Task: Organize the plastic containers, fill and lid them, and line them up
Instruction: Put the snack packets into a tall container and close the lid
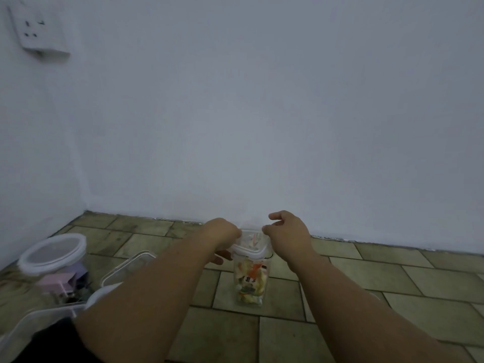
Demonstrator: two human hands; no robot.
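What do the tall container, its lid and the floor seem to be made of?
The tall container is probably clear glossy plastic: the colourful packets show through its wall. The lid looks like whitish translucent plastic, by its milky rim. The floor is likely matte ceramic or stone tile, with dark joints.

Bare forearms (146, 297); dark garment (49, 344), poss. trousers, lower-left.
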